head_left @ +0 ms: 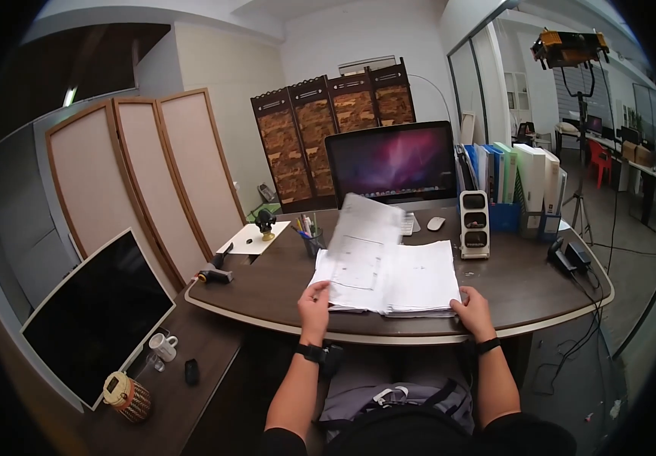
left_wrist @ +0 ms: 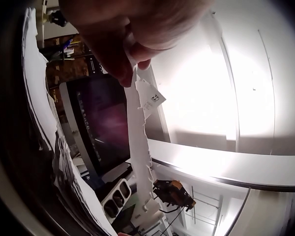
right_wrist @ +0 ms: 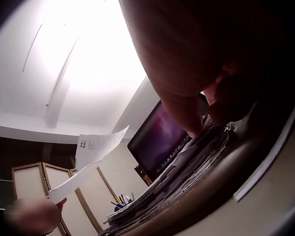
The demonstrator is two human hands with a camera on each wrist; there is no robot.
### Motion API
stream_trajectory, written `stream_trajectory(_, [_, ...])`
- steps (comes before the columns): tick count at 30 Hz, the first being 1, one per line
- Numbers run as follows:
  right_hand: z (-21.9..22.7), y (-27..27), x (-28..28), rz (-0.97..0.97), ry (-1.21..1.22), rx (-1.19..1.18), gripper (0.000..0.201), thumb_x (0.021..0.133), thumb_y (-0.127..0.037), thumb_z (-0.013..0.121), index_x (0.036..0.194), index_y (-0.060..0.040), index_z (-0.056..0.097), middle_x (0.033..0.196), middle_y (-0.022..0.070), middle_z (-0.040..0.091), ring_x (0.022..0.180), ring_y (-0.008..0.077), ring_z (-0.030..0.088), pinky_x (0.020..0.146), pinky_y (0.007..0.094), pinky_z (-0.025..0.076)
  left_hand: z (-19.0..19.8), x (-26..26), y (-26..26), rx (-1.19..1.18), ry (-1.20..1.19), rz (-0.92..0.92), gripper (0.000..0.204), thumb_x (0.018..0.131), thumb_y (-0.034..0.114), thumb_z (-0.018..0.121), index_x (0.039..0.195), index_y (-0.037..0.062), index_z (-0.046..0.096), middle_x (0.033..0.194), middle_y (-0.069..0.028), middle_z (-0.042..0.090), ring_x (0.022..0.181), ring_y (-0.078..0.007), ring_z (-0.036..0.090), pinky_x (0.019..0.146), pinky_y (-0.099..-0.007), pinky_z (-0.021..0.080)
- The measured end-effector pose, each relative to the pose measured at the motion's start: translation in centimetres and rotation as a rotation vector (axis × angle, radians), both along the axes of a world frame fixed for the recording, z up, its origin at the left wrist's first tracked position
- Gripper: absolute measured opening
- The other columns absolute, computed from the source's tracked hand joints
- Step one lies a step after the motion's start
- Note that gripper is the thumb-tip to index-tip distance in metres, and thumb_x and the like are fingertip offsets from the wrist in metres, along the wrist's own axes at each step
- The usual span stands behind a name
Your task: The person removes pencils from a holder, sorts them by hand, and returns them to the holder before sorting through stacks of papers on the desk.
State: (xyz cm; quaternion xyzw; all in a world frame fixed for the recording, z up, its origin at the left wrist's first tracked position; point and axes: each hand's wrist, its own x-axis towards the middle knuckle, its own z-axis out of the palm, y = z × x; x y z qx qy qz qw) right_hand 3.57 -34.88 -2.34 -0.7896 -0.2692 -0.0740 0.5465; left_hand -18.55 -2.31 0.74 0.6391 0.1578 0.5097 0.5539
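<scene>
A stack of white papers [head_left: 423,277] lies spread on the desk. The left hand [head_left: 313,305] pinches the near left edge of a raised sheet [head_left: 358,243], which stands up blurred over the stack. In the left wrist view that sheet [left_wrist: 137,128] hangs from the thumb and fingers of the left hand [left_wrist: 137,29]. At the stack's near right corner, the right hand [head_left: 474,310] grips the edge. The right wrist view has its thumb and fingers [right_wrist: 191,118] on the layered pages [right_wrist: 177,172].
Behind the papers stand a monitor [head_left: 392,163], a mouse [head_left: 436,223] and a white three-slot holder [head_left: 475,224]. A pen cup [head_left: 313,242] is at the left, binders [head_left: 529,178] at the back right, and black devices with cables [head_left: 564,258] near the right edge.
</scene>
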Motion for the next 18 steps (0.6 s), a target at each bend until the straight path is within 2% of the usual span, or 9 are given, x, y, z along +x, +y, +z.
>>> stream_trajectory(3, [0.1,-0.1,-0.3,-0.003,-0.04,-0.047,0.051,0.082,-0.026,0.078,0.121,0.0035,0.069,0.077,0.0159,0.07,0.071,0.0287,0.07,0.07,0.0395,0.056,-0.8,0.6,3.1,-0.166,0.036,0.032,0.022,0.099,0.003,0.062,0.119,-0.0024,0.069,0.105,-0.0074,0.068,0.087,-0.0151,0.067,0.071,-0.0304,0.06])
stream_trajectory(7, [-0.2,-0.2,-0.3,0.005,-0.061,-0.03,0.049,0.082,-0.028,0.081,0.119,0.0018,0.07,0.075,0.013,0.068,0.069,0.0254,0.068,0.069,0.0373,0.055,-2.4,1.3,6.7,-0.205,0.216,0.02,0.025,0.096,0.001,0.06,0.118,-0.0057,0.069,0.105,-0.0108,0.069,0.076,-0.0161,0.067,0.063,-0.0282,0.059])
stream_trajectory(9, [0.1,-0.2,-0.4,0.002,-0.04,-0.039,0.052,0.082,-0.031,0.08,0.118,0.0051,0.069,0.079,0.0175,0.071,0.074,0.0305,0.071,0.072,0.0407,0.057,-3.6,1.7,8.1,-0.19,0.263,0.04,0.027,0.095,0.002,0.062,0.12,-0.0055,0.068,0.104,-0.0108,0.069,0.072,-0.0155,0.067,0.062,-0.0275,0.058])
stream_trajectory(11, [0.0,0.0,-0.2,-0.014,-0.036,-0.045,0.053,0.082,-0.032,0.081,0.117,0.0053,0.07,0.08,0.0181,0.071,0.074,0.031,0.072,0.073,0.0409,0.057,-3.4,1.5,7.6,-0.181,0.307,0.062,0.03,0.094,0.002,0.063,0.122,-0.0054,0.067,0.103,-0.0109,0.069,0.069,-0.0149,0.066,0.06,-0.0268,0.056])
stream_trajectory(13, [0.1,0.0,-0.2,-0.027,-0.033,-0.052,0.054,0.081,-0.034,0.081,0.116,0.0055,0.07,0.08,0.0186,0.072,0.075,0.0316,0.072,0.073,0.0412,0.057,-3.2,0.7,6.9,-0.133,0.404,0.121,0.034,0.089,0.003,0.067,0.122,-0.0065,0.067,0.104,-0.0149,0.071,0.075,-0.0203,0.068,0.065,-0.0326,0.057])
stream_trajectory(14, [0.4,0.0,-0.3,-0.035,-0.019,-0.067,0.054,0.08,-0.035,0.083,0.114,0.0055,0.07,0.081,0.0194,0.072,0.076,0.0325,0.072,0.074,0.0415,0.057,-4.6,0.9,7.9,-0.137,0.4,0.12,0.034,0.089,0.003,0.067,0.122,-0.0065,0.067,0.104,-0.0149,0.071,0.075,-0.0203,0.068,0.065,-0.0326,0.057])
stream_trajectory(15, [0.6,0.0,-0.3,-0.042,-0.007,-0.083,0.054,0.079,-0.036,0.084,0.111,0.0055,0.071,0.081,0.0203,0.072,0.077,0.0334,0.072,0.074,0.0418,0.057,-6.9,1.2,9.3,0.107,0.409,0.31,0.036,0.087,0.004,0.069,0.122,-0.0053,0.067,0.105,-0.0161,0.07,0.081,-0.0241,0.068,0.071,-0.036,0.057])
stream_trajectory(16, [0.6,0.0,-0.2,-0.04,-0.012,-0.088,0.054,0.079,-0.036,0.084,0.111,0.0055,0.071,0.081,0.0203,0.072,0.077,0.0334,0.072,0.074,0.0418,0.057,-6.9,1.0,9.0,0.352,0.412,0.5,0.038,0.086,0.005,0.071,0.122,-0.0041,0.067,0.106,-0.0173,0.07,0.087,-0.0279,0.068,0.077,-0.0394,0.057])
stream_trajectory(18, [0.2,0.2,0.3,-0.031,0.045,-0.098,0.052,0.077,-0.037,0.086,0.104,0.0057,0.07,0.082,0.0214,0.071,0.078,0.0336,0.072,0.074,0.0421,0.057,-7.2,0.8,8.3,0.335,0.362,0.577,0.038,0.085,0.005,0.072,0.121,-0.0025,0.068,0.106,-0.0176,0.069,0.093,-0.0301,0.067,0.082,-0.0413,0.055])
